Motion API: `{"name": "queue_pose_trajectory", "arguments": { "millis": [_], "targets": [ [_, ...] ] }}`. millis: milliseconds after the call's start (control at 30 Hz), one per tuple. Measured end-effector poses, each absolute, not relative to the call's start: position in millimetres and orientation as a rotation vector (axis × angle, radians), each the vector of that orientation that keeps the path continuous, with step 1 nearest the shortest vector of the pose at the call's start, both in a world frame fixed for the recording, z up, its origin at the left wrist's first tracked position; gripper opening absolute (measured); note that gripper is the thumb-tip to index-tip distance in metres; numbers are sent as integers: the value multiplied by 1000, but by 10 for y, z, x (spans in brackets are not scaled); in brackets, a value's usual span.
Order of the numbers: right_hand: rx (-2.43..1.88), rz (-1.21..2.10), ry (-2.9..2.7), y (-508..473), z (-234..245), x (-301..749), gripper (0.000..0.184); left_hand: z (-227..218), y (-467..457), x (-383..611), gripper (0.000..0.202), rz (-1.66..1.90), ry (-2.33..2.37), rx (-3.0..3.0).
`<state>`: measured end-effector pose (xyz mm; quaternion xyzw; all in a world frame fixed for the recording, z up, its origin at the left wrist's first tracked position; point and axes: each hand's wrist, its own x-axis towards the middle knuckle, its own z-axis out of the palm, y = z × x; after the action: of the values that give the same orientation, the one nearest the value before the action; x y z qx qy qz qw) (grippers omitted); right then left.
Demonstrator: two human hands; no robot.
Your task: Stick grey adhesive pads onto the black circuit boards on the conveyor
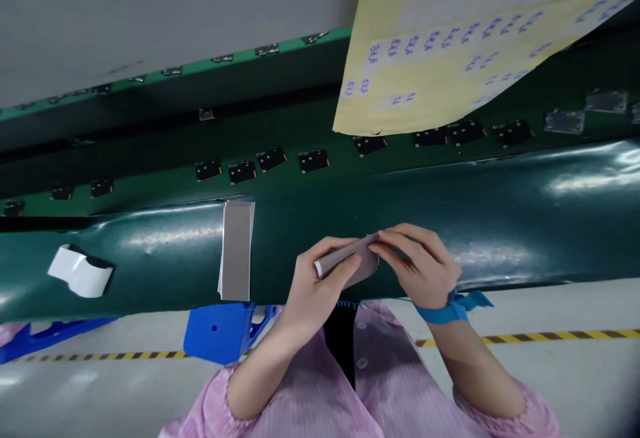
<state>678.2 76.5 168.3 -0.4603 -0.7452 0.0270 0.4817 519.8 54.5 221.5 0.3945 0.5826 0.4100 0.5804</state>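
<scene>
Above the near edge of the green bench, my left hand point(320, 285) is closed around a grey flat piece point(345, 257). It is slim, with a pale end and a rounded lower corner; its exact kind I cannot make out. At its far end the thumb and fingertips of my right hand point(425, 265) pinch the upper edge. A blue strap point(445, 313) circles my right wrist. Left of my hands lies a stack of grey strips with white edges point(237, 251), flat on the bench and apart from my fingers.
A white roll of tape or labels point(81, 271) lies at the bench's left. Beyond the bench point(170, 251), several black circuit boards point(314, 161) rest on a green strip. A yellow handwritten sheet point(425, 65) hangs at upper right. Blue stools point(215, 331) stand below.
</scene>
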Motion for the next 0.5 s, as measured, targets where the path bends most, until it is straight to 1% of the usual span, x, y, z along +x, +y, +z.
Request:
{"name": "queue_pose_trajectory", "arguments": {
  "millis": [167,500],
  "targets": [
    [-1101,117,-1822,782,1723,6729,13,2222,525,5190,9,985,1378,916],
    [-1124,407,-1803,757,1693,6751,9,2246,451,5175,13,955,1404,1007]
  ]
}}
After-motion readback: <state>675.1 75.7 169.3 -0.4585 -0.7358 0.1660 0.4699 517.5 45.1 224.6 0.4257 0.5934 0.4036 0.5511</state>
